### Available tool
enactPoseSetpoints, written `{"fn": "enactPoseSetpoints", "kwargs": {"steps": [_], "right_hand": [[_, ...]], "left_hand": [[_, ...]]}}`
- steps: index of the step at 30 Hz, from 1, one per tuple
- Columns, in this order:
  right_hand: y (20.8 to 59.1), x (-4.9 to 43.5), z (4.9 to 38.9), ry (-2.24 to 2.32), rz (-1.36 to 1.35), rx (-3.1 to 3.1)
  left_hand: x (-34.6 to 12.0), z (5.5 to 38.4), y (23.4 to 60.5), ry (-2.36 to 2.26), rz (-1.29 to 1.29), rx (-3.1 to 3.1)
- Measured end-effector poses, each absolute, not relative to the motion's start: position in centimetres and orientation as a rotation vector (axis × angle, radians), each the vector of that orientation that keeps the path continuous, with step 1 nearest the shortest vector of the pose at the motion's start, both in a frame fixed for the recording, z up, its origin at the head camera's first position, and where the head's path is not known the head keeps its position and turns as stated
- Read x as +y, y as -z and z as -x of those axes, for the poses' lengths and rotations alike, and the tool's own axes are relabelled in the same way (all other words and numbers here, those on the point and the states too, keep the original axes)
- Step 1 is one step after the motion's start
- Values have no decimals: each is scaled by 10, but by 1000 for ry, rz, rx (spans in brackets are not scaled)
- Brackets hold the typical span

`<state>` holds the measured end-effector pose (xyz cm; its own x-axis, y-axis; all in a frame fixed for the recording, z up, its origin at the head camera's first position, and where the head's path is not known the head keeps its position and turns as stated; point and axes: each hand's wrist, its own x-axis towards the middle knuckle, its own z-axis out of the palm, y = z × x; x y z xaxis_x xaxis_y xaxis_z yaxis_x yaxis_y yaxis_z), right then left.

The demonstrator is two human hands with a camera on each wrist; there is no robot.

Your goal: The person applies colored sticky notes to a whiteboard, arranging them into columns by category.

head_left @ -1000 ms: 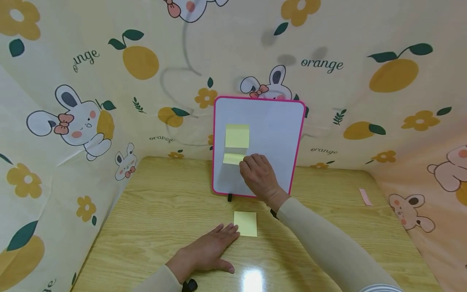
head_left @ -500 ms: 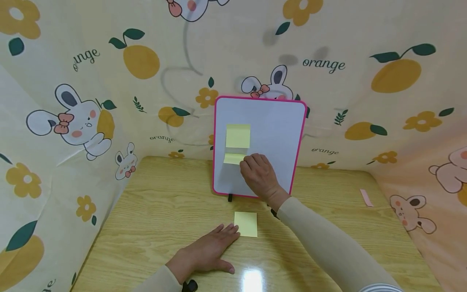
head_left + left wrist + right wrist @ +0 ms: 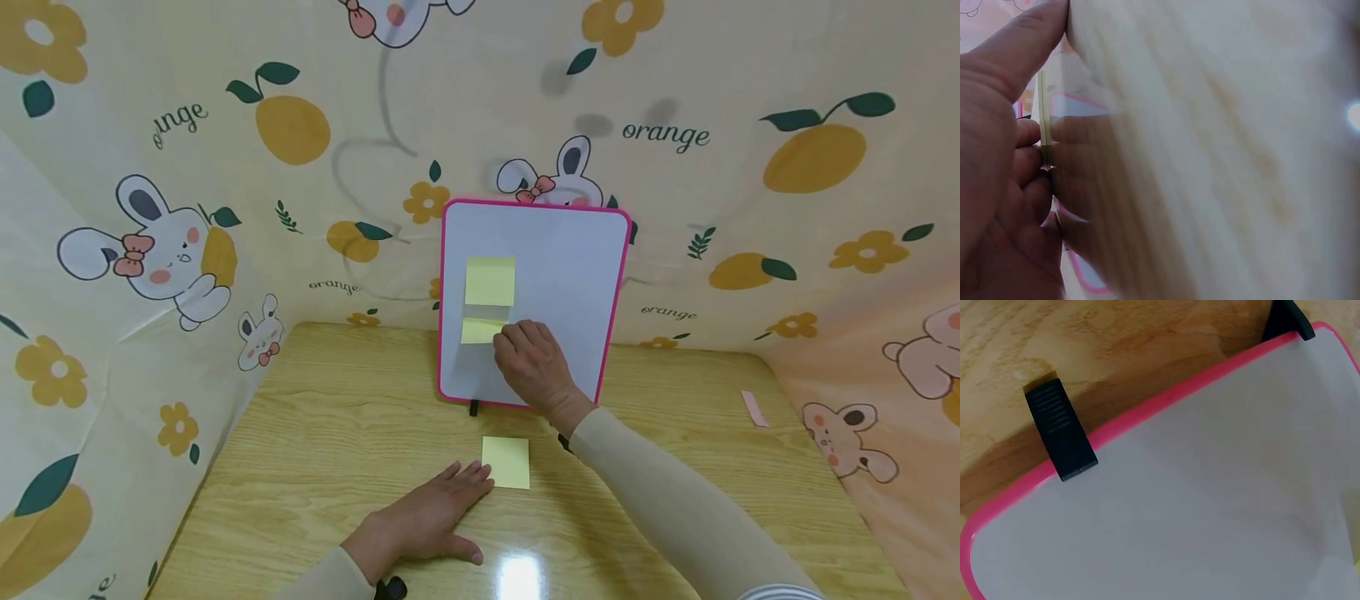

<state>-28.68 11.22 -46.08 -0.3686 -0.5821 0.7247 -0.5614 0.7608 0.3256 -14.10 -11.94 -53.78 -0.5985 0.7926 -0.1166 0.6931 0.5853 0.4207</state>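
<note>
A whiteboard (image 3: 562, 258) with a pink frame stands upright, leaning back. One yellow sticky note (image 3: 490, 282) lies on its upper left. Just below it, a second yellow sticky note (image 3: 481, 330) appears foreshortened, and my right hand (image 3: 534, 360) pinches its right end with curled fingers; the fingertips are hidden behind the hand. My left hand (image 3: 431, 515) rests flat on the table, fingers straight, its fingertips touching the left edge of a yellow sticky note pad (image 3: 506, 462). The left wrist view shows this pad (image 3: 1045, 112) edge-on past the fingers.
Black clip feet (image 3: 1062, 428) hold the board's lower edge on the wooden table (image 3: 337, 375). A small pink strip (image 3: 753, 408) lies at the far right. Patterned cloth (image 3: 300, 167) surrounds the table at the back and sides.
The lower sticky note now shows a little more of its face, its lower edge slightly farther down. My right hand has barely moved, and my left hand stays still at the pad.
</note>
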Motion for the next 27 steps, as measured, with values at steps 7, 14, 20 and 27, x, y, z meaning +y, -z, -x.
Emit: {"fn": "enactPoseSetpoints", "kwargs": {"steps": [7,14,20,27], "right_hand": [[470,111,289,37,-856,-2055],[481,112,288,70,-865,-2087],[490,110,284,149,-811,-2190],[494,102,277,208,-746,-2334]], "left_hand": [[-119,141,537,-487,-1223,2531],[-119,142,541,-518,-1199,2507],[-120,143,542,-527,-1194,2498],[-119,141,540,-531,-1193,2505]]}}
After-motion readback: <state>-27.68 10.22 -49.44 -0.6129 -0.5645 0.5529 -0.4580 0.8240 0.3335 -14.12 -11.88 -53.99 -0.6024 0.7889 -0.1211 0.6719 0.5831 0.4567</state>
